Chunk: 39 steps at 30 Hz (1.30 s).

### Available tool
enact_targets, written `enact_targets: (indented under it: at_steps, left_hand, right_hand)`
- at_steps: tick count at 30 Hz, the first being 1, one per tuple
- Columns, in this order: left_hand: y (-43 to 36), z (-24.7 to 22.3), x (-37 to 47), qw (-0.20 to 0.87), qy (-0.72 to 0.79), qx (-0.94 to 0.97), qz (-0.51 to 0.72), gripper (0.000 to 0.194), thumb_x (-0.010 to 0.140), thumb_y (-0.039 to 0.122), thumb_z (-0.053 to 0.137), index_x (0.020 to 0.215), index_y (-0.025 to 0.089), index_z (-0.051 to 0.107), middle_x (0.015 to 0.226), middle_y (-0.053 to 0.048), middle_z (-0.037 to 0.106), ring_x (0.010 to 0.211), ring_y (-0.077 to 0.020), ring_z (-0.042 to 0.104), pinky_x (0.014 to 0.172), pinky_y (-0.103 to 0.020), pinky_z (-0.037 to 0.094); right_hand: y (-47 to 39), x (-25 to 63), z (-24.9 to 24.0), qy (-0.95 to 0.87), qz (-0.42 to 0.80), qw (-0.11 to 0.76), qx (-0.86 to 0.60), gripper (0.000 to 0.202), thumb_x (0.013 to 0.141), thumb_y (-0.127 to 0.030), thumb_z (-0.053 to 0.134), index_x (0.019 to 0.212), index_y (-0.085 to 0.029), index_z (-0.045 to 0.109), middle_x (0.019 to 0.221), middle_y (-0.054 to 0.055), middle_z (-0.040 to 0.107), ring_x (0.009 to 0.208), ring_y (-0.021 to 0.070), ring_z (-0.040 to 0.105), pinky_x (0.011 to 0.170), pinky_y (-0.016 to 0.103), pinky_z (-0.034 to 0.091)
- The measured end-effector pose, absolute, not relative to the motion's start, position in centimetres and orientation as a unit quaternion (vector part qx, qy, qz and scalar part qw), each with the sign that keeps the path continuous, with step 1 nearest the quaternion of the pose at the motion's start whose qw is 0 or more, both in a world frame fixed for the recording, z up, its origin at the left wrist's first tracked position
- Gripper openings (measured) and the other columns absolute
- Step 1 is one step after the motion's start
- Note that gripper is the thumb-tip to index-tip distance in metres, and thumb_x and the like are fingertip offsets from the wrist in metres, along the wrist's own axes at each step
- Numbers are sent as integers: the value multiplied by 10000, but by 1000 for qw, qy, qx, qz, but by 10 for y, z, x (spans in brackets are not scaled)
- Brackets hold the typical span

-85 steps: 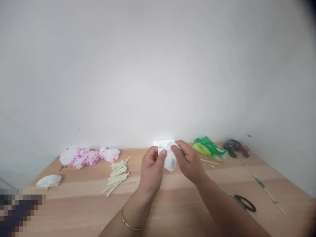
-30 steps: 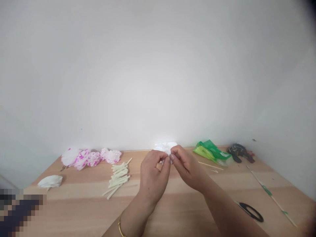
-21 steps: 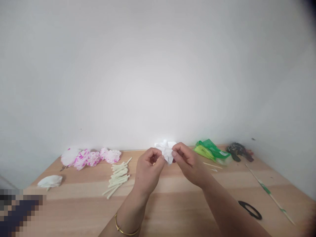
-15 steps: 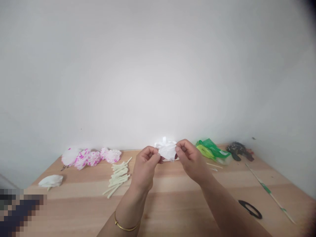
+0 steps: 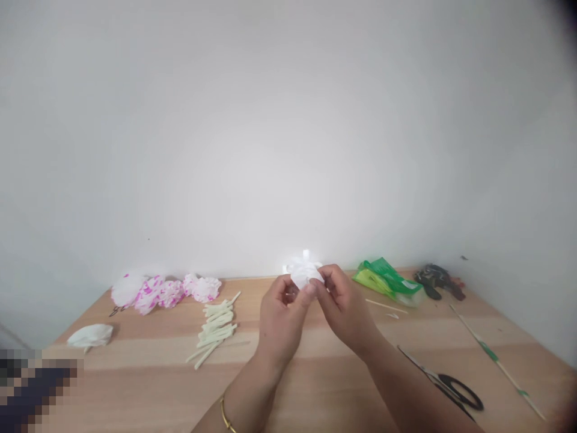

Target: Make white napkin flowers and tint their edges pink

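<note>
Above the middle of the table, a small piece of thin white material point(image 5: 305, 278), paper- or fabric-like, is pinched between both hands. My left hand point(image 5: 285, 316) grips its lower left side, thumb raised near the centre. On the right, my right hand point(image 5: 342, 307) has thumb and forefinger closed on its right edge. The two thumbs almost meet at its lower front. Behind the piece, more bright white material point(image 5: 306, 255) with strip-like ends shows; whether it is joined to the held piece I cannot tell.
White-and-pink ruffled bundles point(image 5: 169, 291) lie back left, near pale green sticks point(image 5: 217, 325) and a white wrapped bundle point(image 5: 90, 335). Rightward are green plastic packaging point(image 5: 392, 279), a dark heap point(image 5: 439, 281), scissors point(image 5: 460, 391) and a thin stick with green bands point(image 5: 496, 358) on the wooden table point(image 5: 148, 391).
My hands have come closer together, the left moving right. The white piece, spread flat between them before, is now bunched smaller. More of the scissors shows beside my right forearm.
</note>
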<state>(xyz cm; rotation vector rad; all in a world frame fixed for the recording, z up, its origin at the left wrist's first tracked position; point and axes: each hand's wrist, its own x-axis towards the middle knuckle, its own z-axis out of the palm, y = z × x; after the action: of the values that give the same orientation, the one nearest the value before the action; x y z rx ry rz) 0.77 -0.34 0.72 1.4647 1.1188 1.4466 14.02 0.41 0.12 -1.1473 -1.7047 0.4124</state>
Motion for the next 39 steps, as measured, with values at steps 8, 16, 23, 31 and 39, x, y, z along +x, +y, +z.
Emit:
enact_targets:
  at_steps: [8,16,23,31,39]
  left_hand:
    - [7,5,-3,335,466,612,544,200,863,341,519,802,168,600,725,-1,619,726,-139,570,700,-243,432]
    - [-5,2,10,302,461,619,560,191,909,338,454,872,186,563,789,-8,617,757,-139,571,705,-242,433]
    - [-4,-7,9,127,480,601,627,135,912,257,442,931,180,551,804,-30,620,730,-142,585,672,-248,443]
    - [3,4,-4,202,459,658,561,148,907,280,455,919,186,569,721,0,612,633,-123,560,597,-229,422]
    - [-4,2,10,279,459,560,631,183,872,362,520,888,182,550,770,-8,619,705,-131,577,647,-230,446]
  right_hand:
    - [11,153,5,-687,244,499,-468,186,918,-382,462,872,-205,497,661,-37,467,588,122,453,552,240,355]
    - [7,137,-2,-657,241,544,-463,202,895,-366,513,1006,-200,476,829,12,576,720,153,544,660,269,434]
    - [-1,132,-1,-690,269,524,-420,164,931,-346,442,917,-194,503,773,8,549,678,145,506,626,262,423]
    - [7,139,0,-613,429,531,-398,254,911,-444,461,981,-200,479,756,-3,569,674,141,540,631,258,466]
    - [-1,127,-3,-644,294,570,-418,226,898,-343,516,1065,-200,461,914,47,590,753,169,588,661,287,502]
